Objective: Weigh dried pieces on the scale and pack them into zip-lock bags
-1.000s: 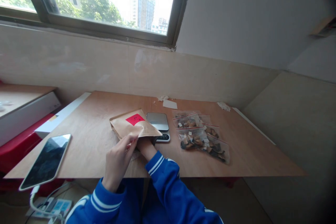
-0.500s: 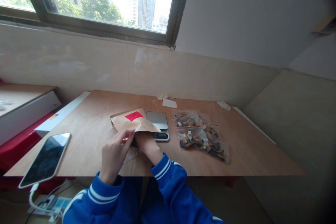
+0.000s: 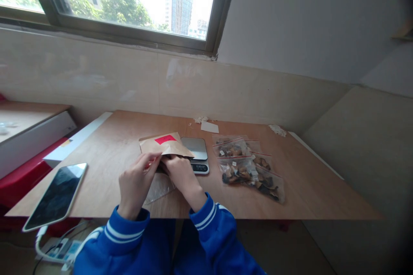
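Left hand: my left hand (image 3: 135,182) is at the near edge of the brown kraft-paper pouch with a red label (image 3: 164,145). The fingers are curled, the fingertips pinching the pouch's open lip and holding it up.

Right hand: my right hand (image 3: 179,172) is at the mouth of the same pouch, its fingers bent and tucked just under the raised paper edge. I cannot tell whether they grip anything inside, because the pouch hides the fingertips.

Pouch: it lies on the plywood tabletop (image 3: 290,197) just ahead of me, label side up, its far end flat and its near end lifted between my two hands. Its right edge overlaps the small silver digital kitchen scale (image 3: 195,149).

Clear bag: an empty clear plastic zip bag (image 3: 158,187) lies flat on the table below my hands, touching the underside of my left hand.

Scale: it sits just right of the pouch, its dark button strip facing me.

Filled bags: a cluster of clear zip bags holding dark and tan dried pieces (image 3: 248,167) lies to the right of the scale, near it, the bags overlapping one another.

Phone: a smartphone with a dark screen (image 3: 56,195) lies at the table's left near corner, well apart from my hands, with a white charging cable (image 3: 48,249) hanging below it.

Scraps: a small white paper slip (image 3: 209,127) rests near the wall behind the scale.

Sleeves: both my arms wear blue sleeves with white stripes (image 3: 206,223).
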Available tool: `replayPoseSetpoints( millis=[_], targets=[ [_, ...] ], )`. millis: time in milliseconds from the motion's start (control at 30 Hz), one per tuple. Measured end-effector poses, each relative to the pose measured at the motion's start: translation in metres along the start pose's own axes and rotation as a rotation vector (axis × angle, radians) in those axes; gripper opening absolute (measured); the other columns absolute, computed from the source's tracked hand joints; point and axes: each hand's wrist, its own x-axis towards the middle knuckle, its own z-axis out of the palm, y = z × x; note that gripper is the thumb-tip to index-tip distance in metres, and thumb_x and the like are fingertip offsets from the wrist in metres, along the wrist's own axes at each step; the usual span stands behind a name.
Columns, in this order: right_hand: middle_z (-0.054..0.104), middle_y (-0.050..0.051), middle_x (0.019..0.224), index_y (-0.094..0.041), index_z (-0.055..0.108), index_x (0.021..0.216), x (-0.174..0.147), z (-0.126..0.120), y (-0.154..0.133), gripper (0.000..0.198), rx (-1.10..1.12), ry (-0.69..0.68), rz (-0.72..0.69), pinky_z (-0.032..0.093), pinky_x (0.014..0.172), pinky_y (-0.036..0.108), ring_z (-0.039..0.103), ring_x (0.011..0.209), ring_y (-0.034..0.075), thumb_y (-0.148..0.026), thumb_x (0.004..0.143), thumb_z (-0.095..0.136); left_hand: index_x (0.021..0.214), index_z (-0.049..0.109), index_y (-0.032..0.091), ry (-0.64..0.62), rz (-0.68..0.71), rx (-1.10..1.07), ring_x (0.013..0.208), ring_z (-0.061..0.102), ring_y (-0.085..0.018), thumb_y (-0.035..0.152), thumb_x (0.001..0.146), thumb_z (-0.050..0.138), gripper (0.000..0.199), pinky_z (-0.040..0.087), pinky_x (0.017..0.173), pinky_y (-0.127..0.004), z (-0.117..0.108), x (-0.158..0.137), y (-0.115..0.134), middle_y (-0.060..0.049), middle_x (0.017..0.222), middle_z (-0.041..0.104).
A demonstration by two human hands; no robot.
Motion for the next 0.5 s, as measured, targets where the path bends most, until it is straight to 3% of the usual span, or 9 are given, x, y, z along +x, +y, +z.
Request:
replayPoseSetpoints(
  millis=[233,500],
  targets=[
    [0.068,0.014,0.102,-0.017,0.063,0.114,0.003,-0.007,0.002,0.027,-0.033,0.066,-0.051,0.054,0.069,0.03,0.068,0.083,0.022,-0.026,0.099,0.043,0.097,0.071,0.031,-0.009,-0.008,-0.007,0.074,0.069,-0.014,0.04,0.088,0.057,0.019,0.044,0.06,-0.02,-0.001,0.012,0.001,0.003,0.092,0.074],
    [0.067,0.011,0.096,-0.015,0.065,0.108,0.003,-0.008,0.013,0.023,-0.038,0.173,-0.065,0.053,0.072,0.031,0.066,0.084,0.022,-0.027,0.096,0.049,0.097,0.071,0.032,-0.041,-0.039,-0.026,0.074,0.069,-0.013,0.04,0.088,0.058,0.018,0.042,0.059,-0.02,0.001,0.022,0.008,0.005,0.093,0.074]
  ],
)
